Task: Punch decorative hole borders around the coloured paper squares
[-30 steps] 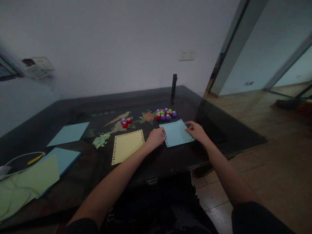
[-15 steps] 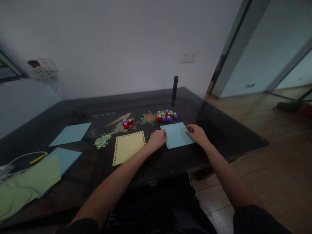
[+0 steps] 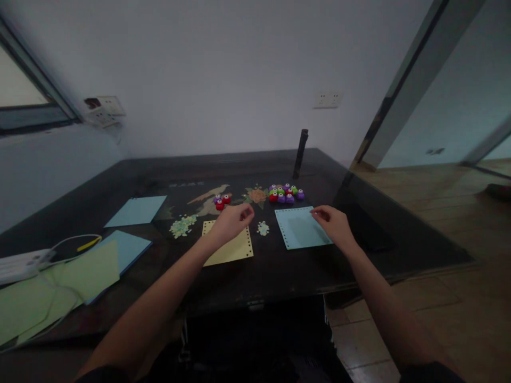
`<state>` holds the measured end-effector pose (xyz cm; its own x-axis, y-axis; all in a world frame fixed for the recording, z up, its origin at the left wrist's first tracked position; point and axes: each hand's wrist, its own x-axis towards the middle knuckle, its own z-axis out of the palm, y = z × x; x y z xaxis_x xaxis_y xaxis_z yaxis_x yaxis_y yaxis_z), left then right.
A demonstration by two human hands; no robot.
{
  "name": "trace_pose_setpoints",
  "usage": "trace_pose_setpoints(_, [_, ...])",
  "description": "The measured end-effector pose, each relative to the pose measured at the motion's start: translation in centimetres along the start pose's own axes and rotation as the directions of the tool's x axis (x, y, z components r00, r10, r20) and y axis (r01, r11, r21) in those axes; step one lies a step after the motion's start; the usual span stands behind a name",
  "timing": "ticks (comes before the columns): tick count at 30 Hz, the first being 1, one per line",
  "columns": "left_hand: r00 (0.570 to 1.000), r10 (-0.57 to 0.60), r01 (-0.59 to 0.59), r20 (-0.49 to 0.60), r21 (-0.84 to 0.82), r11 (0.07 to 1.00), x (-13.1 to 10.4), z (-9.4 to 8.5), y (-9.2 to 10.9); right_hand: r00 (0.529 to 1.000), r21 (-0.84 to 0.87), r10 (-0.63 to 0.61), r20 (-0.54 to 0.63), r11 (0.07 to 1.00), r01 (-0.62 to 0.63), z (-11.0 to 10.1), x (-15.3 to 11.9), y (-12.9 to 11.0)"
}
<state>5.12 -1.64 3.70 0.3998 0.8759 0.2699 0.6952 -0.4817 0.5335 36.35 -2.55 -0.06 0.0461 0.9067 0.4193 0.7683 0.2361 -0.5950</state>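
Seeing a tight cluster of red, green and purple pieces (image 3: 286,194) just beyond the light-blue sheet (image 3: 299,236), with a black stick (image 3: 300,155) standing a little tilted behind. Finding a trio of red and purple pieces (image 3: 221,201) past the left hand (image 3: 230,222), a large heap of paper bits (image 3: 183,226) left of the yellow sheet (image 3: 229,253), and a small heap of paper bits (image 3: 263,228) lying between the two hole-edged sheets. Noting a flat dark object (image 3: 367,229) beside the right hand (image 3: 334,223). Spotting, farther left, a lone blue sheet (image 3: 136,211), a blue stack (image 3: 131,246) partly under yellow-green sheets (image 3: 93,268), a yellow stick (image 3: 88,244) and a white power strip (image 3: 22,266).

Curling the left fingers above the yellow sheet, with thumb close to forefinger; bending the right fingers likewise at the light-blue sheet's far right corner. Not being able to tell of any hold in either pinch, nor of contact at that corner.

Looking onto a dark, glossy table (image 3: 235,162) with printed flowers, against a pale wall (image 3: 219,80) with sockets (image 3: 327,99). Glimpsing tiled floor (image 3: 423,292) to the right.

Tracing the table's front edge just before dark clothing (image 3: 259,346), its right side slanting past the flat dark object, and a dark strip of tabletop running nearer than both sheets.
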Motion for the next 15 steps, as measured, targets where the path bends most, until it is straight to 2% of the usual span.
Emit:
trace_pose_setpoints(4, [0.993, -0.106, 0.112, -0.060, 0.120, 0.986, -2.6, -3.0, -6.2, 0.989, 0.097, -0.121, 0.082, 0.989, 0.112, 1.4, 0.4, -5.4])
trace_pose_setpoints(7, [0.987, -0.109, 0.128, -0.114, 0.179, 0.975, -4.1, -4.0, -9.3, 0.943, 0.115, -0.256, 0.213, 0.965, 0.236, 3.7, 1.4, -10.0])
trace_pose_setpoints(11, [0.994, -0.061, 0.080, -0.092, 0.221, 0.972, -5.1, -4.1, -10.7, 0.826, 0.026, -0.390, 0.408, 0.909, 0.416, 8.3, 2.7, -14.2])
trace_pose_setpoints(13, [0.996, -0.070, 0.084, -0.062, 0.260, 0.962, -5.2, -3.9, -10.8, 0.782, -0.073, -0.371, 0.500, 0.882, 0.465, 10.5, 3.1, -14.8])
trace_pose_setpoints(15, [0.993, -0.109, 0.115, -0.037, 0.316, 0.942, -5.3, -3.5, -10.8, 0.764, -0.158, -0.322, 0.558, 0.863, 0.480, 12.1, 3.2, -14.6])
